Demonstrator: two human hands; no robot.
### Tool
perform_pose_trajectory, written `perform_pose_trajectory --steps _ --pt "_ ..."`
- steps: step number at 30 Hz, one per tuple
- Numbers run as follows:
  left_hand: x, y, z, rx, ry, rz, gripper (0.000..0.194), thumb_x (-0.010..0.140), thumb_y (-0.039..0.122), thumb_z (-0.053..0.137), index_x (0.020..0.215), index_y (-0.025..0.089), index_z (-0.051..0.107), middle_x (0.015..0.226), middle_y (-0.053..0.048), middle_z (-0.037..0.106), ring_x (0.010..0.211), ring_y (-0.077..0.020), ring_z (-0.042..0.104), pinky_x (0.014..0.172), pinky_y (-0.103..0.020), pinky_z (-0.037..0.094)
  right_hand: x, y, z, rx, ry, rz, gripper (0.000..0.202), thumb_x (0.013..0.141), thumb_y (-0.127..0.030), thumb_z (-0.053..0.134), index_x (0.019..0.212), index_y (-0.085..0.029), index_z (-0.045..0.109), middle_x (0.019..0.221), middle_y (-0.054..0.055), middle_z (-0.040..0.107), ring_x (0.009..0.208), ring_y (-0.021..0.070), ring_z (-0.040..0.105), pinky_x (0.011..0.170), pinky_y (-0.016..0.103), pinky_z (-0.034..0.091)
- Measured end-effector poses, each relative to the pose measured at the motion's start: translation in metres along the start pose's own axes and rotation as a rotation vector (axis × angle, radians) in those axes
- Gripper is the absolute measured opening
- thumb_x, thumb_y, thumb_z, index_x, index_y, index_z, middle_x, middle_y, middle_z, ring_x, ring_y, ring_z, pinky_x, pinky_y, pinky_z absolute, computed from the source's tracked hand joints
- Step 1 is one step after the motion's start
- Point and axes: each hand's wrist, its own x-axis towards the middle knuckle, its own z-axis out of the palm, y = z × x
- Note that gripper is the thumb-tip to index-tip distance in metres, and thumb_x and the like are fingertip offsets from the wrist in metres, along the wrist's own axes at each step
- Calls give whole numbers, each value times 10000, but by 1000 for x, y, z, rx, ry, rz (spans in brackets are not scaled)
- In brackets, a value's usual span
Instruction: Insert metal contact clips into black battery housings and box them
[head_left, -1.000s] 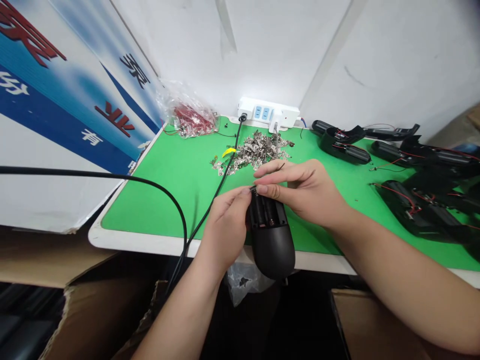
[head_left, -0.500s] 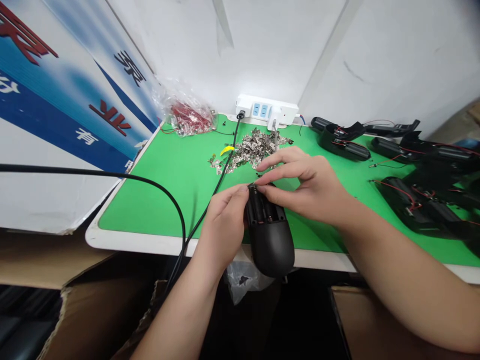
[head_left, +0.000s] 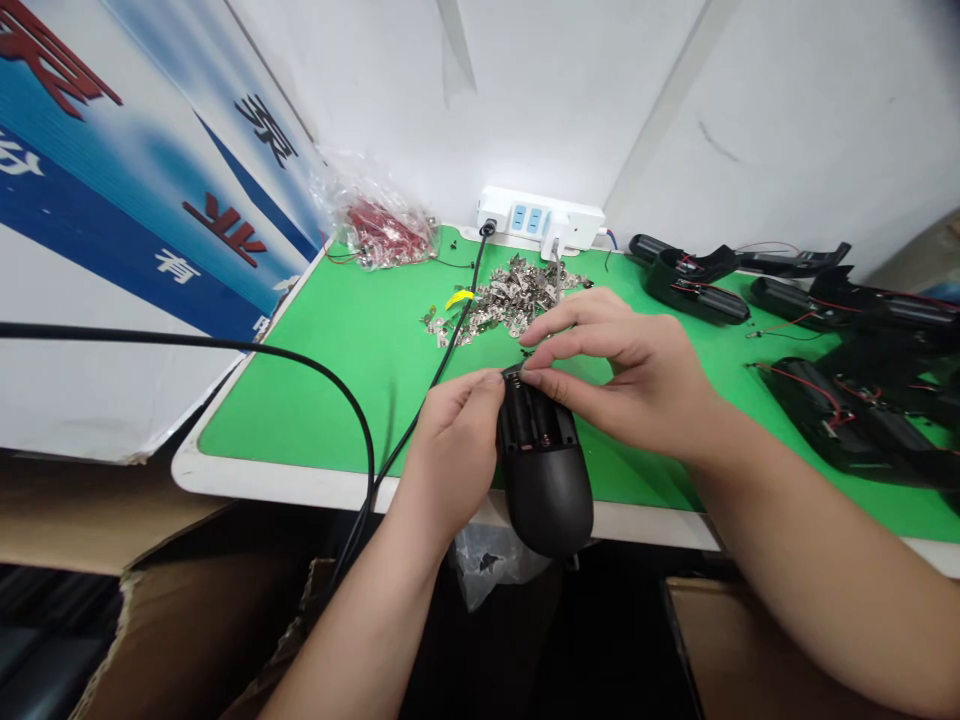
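Note:
My left hand point(head_left: 457, 440) is closed around the left side of a black plastic battery housing point(head_left: 550, 500), thumb at its far end. The housing is tilted over the table's front edge, its rounded end toward me and its open battery slots point(head_left: 531, 415) facing up. Small springs show in the slots. My right hand point(head_left: 622, 375) has thumb and index finger pinched together at the far end of the slots, the other fingers raised. Whatever is between those fingertips is too small to make out. Just beyond lies a pile of small metal contact plates point(head_left: 517, 295).
A white power strip point(head_left: 577, 220) stands against the wall, with a black cable point(head_left: 457, 335) running across the green tabletop point(head_left: 300, 410). A plastic bag of red wires point(head_left: 382, 235) sits at back left. Several black housings with wires point(head_left: 847, 420) lie at right. Cardboard boxes point(head_left: 172, 620) stand below.
The view has shifted slightly. My right thumb and index finger have moved a little at the housing's far end, still pinched there. My left hand keeps its hold.

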Motion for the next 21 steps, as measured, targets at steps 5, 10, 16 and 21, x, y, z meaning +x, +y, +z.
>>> perform_pose_trajectory --steps 5,10,16,21 --pt "-1 1 1 11 7 -10 255 971 315 592 795 169 703 739 -1 546 694 -125 455 614 -234 365 -1 0 2 30 31 -1 98 882 -140 743 904 -236 752 1013 34 762 1013 212 681 956 429 522" --pt "-1 0 0 -4 -8 -21 223 969 308 604 842 167 720 751 -3 566 729 -126 486 655 -229 400 0 0 2 -3 13 -16 88 887 -146 740 896 -232 757 1019 38 764 992 213 678 960 448 506" --pt "-1 0 0 -39 2 -2 203 967 290 602 862 169 727 737 0 557 706 -126 469 610 -233 360 1 1 1 -17 8 -12 63 888 -182 743 866 -233 772 1021 45 763 982 220 672 947 452 506" --pt "-1 3 2 -6 4 -21 239 966 312 588 801 170 687 690 18 495 632 -115 399 573 -251 301 2 -1 -2 -7 8 0 88 886 -212 753 863 -279 805 1022 31 773 973 225 676 945 467 514"
